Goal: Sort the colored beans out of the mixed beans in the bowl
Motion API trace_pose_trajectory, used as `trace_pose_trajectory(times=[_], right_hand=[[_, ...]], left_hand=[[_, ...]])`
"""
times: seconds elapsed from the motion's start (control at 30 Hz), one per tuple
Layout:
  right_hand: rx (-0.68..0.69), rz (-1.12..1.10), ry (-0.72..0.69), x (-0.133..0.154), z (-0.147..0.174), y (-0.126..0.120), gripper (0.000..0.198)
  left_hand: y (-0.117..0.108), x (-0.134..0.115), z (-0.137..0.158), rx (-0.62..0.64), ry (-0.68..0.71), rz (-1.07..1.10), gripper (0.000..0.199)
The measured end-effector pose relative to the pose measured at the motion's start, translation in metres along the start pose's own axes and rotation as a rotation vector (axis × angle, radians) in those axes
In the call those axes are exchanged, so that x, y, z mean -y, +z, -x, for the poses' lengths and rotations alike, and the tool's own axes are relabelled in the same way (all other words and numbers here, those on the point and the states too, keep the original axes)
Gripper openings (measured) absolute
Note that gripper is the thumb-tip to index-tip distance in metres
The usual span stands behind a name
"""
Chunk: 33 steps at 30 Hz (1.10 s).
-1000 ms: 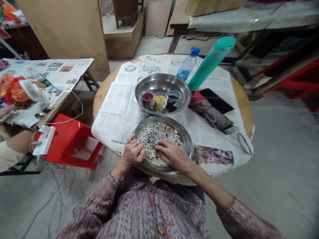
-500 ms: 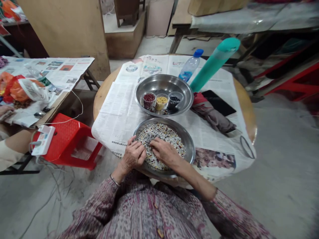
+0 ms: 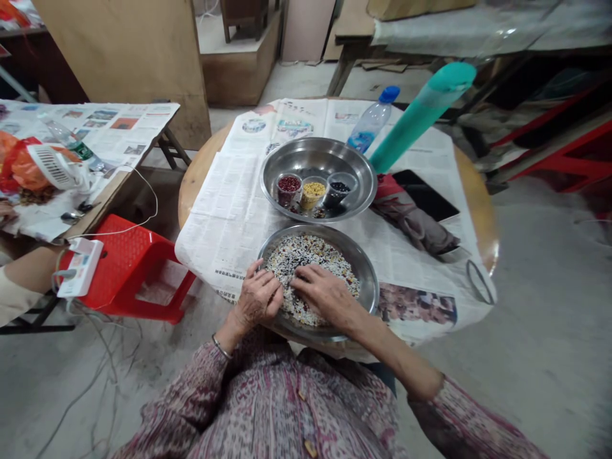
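A shallow metal basin point(image 3: 366, 258) holds mixed grains and beans point(image 3: 310, 248), mostly white with black, yellow and dark red ones. Over its left rim rests my left hand point(image 3: 261, 296), fingers curled in; what they hold, if anything, is hidden. My right hand point(image 3: 329, 294) reaches in from the right, its bent fingers drawn together with the tips down at the grains near a dark patch. Just behind stands a second metal basin point(image 3: 318, 150). In it are three clear cups: one of red beans point(image 3: 289, 185), one of yellow beans point(image 3: 313, 191), one of black beans point(image 3: 339, 189).
Newspaper point(image 3: 210, 210) covers the round table. Behind and right of the basins are a water bottle point(image 3: 370, 124), a teal tube point(image 3: 423, 115), a folded umbrella point(image 3: 414, 220) and a dark tablet point(image 3: 428, 194). Left stands a red stool point(image 3: 129, 261) with a power strip point(image 3: 81, 268); another person sits beyond.
My right hand has shifted slightly at the grains, its fingers a little more extended. My left hand stays at the rim. The whole view has moved slightly.
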State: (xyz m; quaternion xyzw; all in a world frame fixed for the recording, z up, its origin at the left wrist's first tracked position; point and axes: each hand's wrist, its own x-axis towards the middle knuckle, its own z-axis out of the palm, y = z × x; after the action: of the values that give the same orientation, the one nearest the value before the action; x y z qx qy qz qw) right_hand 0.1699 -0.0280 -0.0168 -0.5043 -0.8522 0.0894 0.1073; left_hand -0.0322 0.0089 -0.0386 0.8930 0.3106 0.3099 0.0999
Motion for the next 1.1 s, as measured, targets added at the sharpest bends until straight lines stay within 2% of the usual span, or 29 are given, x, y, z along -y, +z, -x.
trace_pose_trajectory(times=[0.13, 0.23, 0.3, 0.37, 0.43, 0.53, 0.67, 0.77, 0.87, 0.97, 1.1], right_hand=[[-0.112, 0.045, 0.207, -0.027, 0.011, -0.007, 0.018], [-0.102, -0.033, 0.259, -0.024, 0.022, -0.005, 0.026], [-0.039, -0.092, 0.234, -0.013, 0.023, 0.0, 0.031], [0.023, -0.128, 0.19, -0.003, 0.017, 0.006, 0.024], [0.047, -0.137, 0.171, 0.002, 0.004, 0.01, 0.026], [-0.01, -0.11, 0.173, 0.003, -0.021, 0.01, 0.03], [-0.06, -0.061, -0.044, 0.0, -0.049, 0.004, 0.02], [-0.075, 0.036, -0.024, -0.009, -0.054, -0.004, 0.027], [-0.029, 0.117, 0.129, -0.026, -0.041, -0.013, 0.024], [0.054, 0.151, 0.255, -0.04, -0.013, -0.019, 0.021], [0.002, 0.085, 0.321, -0.034, 0.023, -0.018, 0.02]], left_hand=[[0.0, 0.0, -0.001, -0.017, 0.002, 0.012, 0.025], [-0.001, 0.0, -0.001, -0.026, 0.002, 0.024, 0.024], [-0.001, 0.0, -0.001, -0.025, 0.003, 0.026, 0.024], [-0.002, 0.0, -0.002, -0.025, 0.001, 0.03, 0.024], [-0.002, 0.0, -0.002, -0.029, 0.005, 0.032, 0.024], [-0.001, 0.001, -0.003, -0.036, 0.016, 0.026, 0.024], [-0.001, 0.002, -0.003, -0.042, 0.029, 0.015, 0.022], [-0.001, 0.003, -0.003, -0.035, 0.031, 0.008, 0.024], [-0.002, 0.002, -0.004, -0.023, 0.024, 0.012, 0.026], [-0.002, 0.001, -0.004, -0.01, 0.008, 0.021, 0.028], [-0.002, 0.001, -0.004, 0.01, -0.013, 0.028, 0.028]])
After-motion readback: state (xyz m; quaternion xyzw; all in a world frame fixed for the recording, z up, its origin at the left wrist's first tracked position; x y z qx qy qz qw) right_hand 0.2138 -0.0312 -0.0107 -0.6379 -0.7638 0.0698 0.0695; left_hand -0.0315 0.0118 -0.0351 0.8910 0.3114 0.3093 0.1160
